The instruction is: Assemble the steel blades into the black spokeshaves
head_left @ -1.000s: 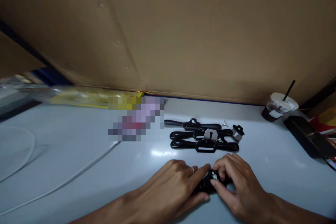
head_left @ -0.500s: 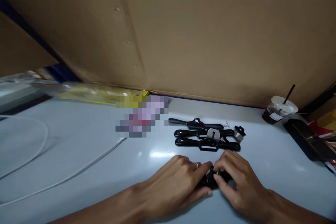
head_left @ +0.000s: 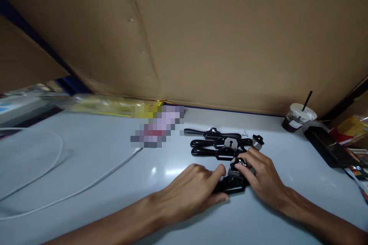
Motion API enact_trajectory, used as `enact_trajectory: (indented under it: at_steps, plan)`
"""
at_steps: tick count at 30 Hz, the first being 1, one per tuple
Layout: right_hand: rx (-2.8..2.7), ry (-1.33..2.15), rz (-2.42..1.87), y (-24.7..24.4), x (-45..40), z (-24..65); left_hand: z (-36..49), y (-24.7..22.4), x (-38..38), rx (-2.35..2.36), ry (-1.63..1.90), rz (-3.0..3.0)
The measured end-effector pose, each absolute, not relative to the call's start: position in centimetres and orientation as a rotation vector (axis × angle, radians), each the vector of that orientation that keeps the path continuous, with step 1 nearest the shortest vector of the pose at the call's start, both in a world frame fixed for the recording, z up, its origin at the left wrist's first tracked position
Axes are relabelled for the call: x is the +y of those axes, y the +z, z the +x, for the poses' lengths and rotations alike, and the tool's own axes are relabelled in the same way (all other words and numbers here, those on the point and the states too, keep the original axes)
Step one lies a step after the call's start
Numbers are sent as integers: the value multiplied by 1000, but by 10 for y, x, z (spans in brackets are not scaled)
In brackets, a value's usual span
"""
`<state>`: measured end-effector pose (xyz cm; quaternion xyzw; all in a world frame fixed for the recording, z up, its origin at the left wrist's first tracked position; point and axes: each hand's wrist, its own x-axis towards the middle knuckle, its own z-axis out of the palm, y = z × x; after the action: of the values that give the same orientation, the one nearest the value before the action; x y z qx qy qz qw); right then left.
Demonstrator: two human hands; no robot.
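Near the table's front, my left hand (head_left: 198, 185) is wrapped around one handle of a black spokeshave body (head_left: 234, 185), whose slotted middle lies bare. Just above it, my right hand (head_left: 263, 172) pinches a spokeshave blade with its black cap (head_left: 237, 164) and a shiny screw between thumb and fingers. Part of the body's far handle is hidden by that hand. Behind lie three more black spokeshaves, a nearer one (head_left: 202, 152), a middle one (head_left: 202, 143) and a thinner far one (head_left: 195, 132). A loose steel blade (head_left: 230, 143) rests on the middle one.
To their right are a small silver thumbscrew (head_left: 245, 133) and another black cap with blade (head_left: 258, 139). A lidded drink cup with straw (head_left: 299, 116) and a black device (head_left: 323, 147) stand at right. A white cable (head_left: 100, 182) crosses the left table before a yellow plastic-wrapped package (head_left: 109, 105).
My right hand has risen away from the spokeshave body, with the blade, cap and screw lifted off it. The left hand stays on the handle. The view has shifted slightly.
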<state>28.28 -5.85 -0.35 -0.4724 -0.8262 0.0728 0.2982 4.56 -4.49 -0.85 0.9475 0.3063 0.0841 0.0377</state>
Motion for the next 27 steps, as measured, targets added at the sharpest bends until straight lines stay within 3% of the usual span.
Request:
enact_trajectory:
  at_steps: [13, 20, 27]
  plan:
    - [-2186, 187, -1275, -3, -49, 289, 38, 4, -33, 829, 561, 2994]
    - [-2176, 215, -1265, 0, -48, 293, 15, 8, 15, 1248, 795, 2729]
    - [-2228, 198, -1255, -1, -52, 294, -8, -4, 56, 1275, 643, 2605]
